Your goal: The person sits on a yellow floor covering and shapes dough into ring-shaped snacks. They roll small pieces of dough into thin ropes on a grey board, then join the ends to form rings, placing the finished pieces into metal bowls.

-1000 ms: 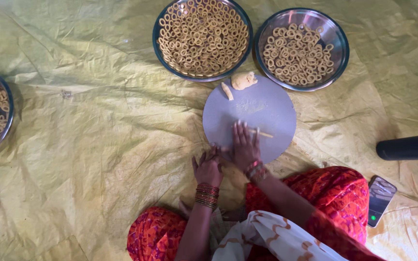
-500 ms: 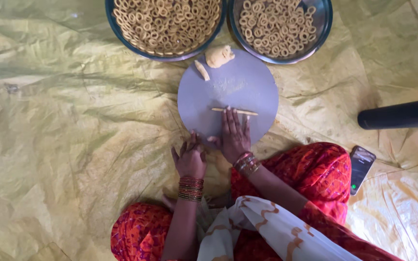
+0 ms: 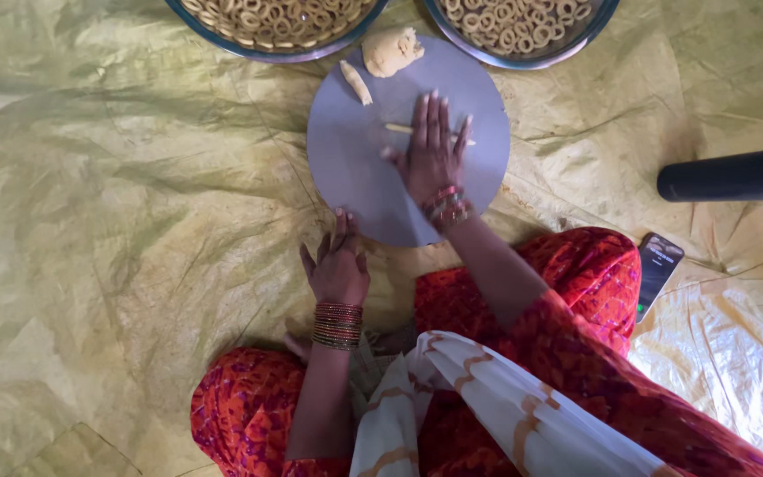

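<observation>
A round grey board (image 3: 355, 168) lies on the yellow sheet in front of me. My right hand (image 3: 430, 150) is flat on it, fingers spread, pressing on a thin strip of dough (image 3: 396, 129) that shows on both sides of the fingers. My left hand (image 3: 337, 265) rests open at the board's near edge, touching it, and holds nothing. A lump of dough (image 3: 392, 51) and a small dough piece (image 3: 355, 83) sit at the board's far side.
Two metal bowls (image 3: 306, 55) (image 3: 593, 26) full of small dough rings stand just beyond the board. A black cylinder (image 3: 733, 174) lies at the right. A phone (image 3: 657, 268) rests by my right knee. A crinkled yellow sheet (image 3: 117, 221) covers the floor.
My right hand has slid farther out across the board over the dough strip. My left hand stays by the board's near edge. The view has shifted down and closer.
</observation>
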